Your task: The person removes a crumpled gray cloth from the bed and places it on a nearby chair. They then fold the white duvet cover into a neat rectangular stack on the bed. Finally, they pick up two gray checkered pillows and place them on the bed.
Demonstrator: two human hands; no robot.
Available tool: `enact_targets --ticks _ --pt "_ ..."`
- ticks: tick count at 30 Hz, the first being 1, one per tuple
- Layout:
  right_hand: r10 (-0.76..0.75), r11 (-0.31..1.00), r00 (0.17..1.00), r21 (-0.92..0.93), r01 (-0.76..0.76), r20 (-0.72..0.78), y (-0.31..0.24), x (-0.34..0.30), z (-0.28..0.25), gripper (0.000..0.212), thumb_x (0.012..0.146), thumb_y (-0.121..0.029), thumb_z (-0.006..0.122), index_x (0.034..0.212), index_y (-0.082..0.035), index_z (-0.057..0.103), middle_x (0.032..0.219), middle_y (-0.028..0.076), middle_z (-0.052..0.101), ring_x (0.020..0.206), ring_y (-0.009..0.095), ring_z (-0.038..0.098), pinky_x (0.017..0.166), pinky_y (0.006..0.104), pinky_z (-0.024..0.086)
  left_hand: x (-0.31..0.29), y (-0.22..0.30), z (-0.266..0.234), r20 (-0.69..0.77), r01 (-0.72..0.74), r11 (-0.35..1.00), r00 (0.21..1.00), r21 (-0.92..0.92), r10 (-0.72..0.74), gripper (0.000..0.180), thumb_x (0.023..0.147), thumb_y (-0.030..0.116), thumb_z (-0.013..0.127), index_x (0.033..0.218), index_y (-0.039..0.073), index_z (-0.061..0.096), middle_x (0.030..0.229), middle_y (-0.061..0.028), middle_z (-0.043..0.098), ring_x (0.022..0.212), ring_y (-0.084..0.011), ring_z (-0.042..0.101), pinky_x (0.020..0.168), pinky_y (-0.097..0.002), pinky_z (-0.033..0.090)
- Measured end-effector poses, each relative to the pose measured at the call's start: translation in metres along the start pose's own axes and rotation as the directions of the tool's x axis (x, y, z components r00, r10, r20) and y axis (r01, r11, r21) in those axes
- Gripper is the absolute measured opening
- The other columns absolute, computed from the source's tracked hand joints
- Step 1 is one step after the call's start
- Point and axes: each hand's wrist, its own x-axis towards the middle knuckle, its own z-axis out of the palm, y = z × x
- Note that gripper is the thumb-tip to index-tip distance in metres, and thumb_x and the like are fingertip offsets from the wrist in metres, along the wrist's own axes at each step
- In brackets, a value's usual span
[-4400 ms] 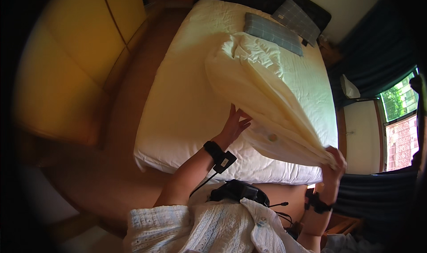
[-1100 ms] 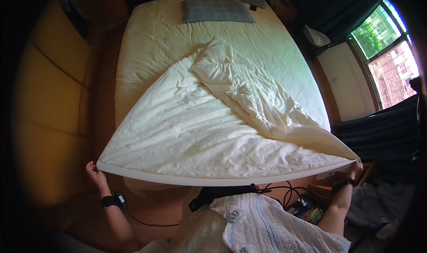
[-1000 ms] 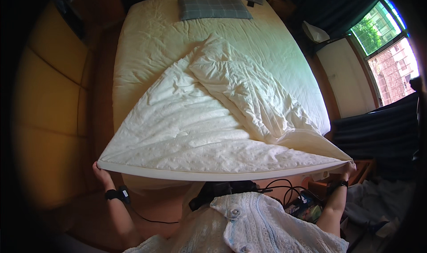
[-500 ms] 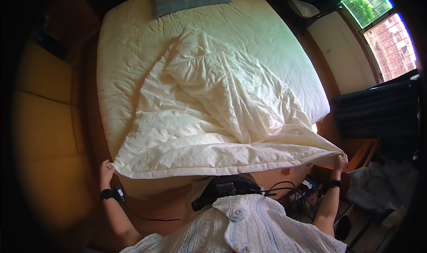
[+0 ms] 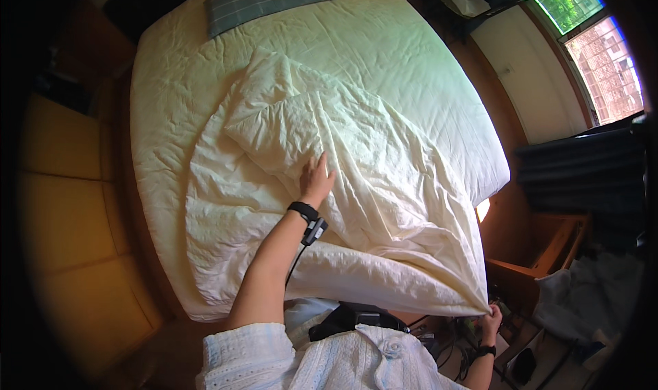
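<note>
A rumpled cream duvet [image 5: 240, 205] lies in folds over the lower half of a bed with a pale fitted sheet [image 5: 175, 95]. My left hand [image 5: 317, 181] reaches over the duvet's middle, fingers stretched out at a raised fold; whether it presses on the cloth is hard to tell. Down at the near right, my right hand [image 5: 491, 319] pinches the duvet's corner and draws it taut past the bed's edge. The near left part of the duvet hangs at the foot of the bed.
A grey checked pillow [image 5: 267, 3] rests at the head of the bed. Yellow cabinet panels [image 5: 68, 218] flank the left side. On the right are an open wooden drawer [image 5: 534, 253], a dark curtain [image 5: 582, 174] and grey cloth [image 5: 582, 294]. Cables [image 5: 449, 356] lie near my right arm.
My left hand has let go of the duvet's left corner and moved up to its middle. My right hand, still gripping its corner, has come lower and nearer to me.
</note>
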Motion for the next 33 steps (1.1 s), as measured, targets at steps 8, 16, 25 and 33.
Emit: enact_targets --ticks 8,16,25,33 --pt "-0.106 0.989 0.994 -0.1 0.106 0.011 0.01 -0.014 -0.01 0.013 0.068 0.008 0.054 0.076 -0.002 0.055 0.068 -0.002 0.054 0.063 0.006 0.047 0.058 0.0205 0.039 0.055 -0.013 0.061 -0.107 0.301 0.945 0.951 0.123 -0.289 0.075 0.07 0.026 0.067 0.133 0.017 0.027 0.126 -0.0162 0.04 0.104 -0.0326 0.049 0.076 -0.0435 0.047" --pt "-0.017 0.927 0.993 -0.375 -0.029 -0.116 -0.036 0.013 0.005 0.016 0.065 0.007 0.052 0.076 -0.003 0.05 0.068 0.016 0.056 0.062 0.028 0.054 0.058 0.0324 0.043 -0.024 -0.151 -0.108 -0.158 -0.128 0.095 0.689 -0.987 -0.707 0.025 0.069 0.009 0.053 0.093 0.002 0.054 0.087 -0.0047 0.054 0.078 -0.0169 0.053 0.067 -0.0296 0.044" --pt "-0.413 0.775 0.862 -0.611 0.163 -0.294 -0.085 0.029 -0.02 0.009 0.071 -0.002 0.047 0.079 -0.005 0.05 0.075 0.017 0.058 0.072 0.034 0.057 0.063 0.0399 0.044 -0.37 -0.368 -0.173 0.094 -0.172 -0.102 0.049 -0.98 -0.994 0.012 0.081 0.009 0.044 0.073 0.005 0.051 0.063 -0.0012 0.051 0.053 -0.0084 0.048 0.048 -0.0174 0.045" --pt "-0.573 0.639 0.803 -0.703 0.313 -0.163 -0.145 -0.007 0.006 0.01 0.072 -0.004 0.049 0.082 -0.006 0.052 0.076 0.016 0.058 0.075 0.035 0.055 0.067 0.0401 0.044 -0.295 -0.309 -0.056 0.451 0.193 -0.443 0.655 -0.875 -0.606 0.022 0.084 0.025 0.056 0.092 0.005 0.053 0.081 -0.0049 0.058 0.068 -0.0143 0.056 0.062 -0.0261 0.049"
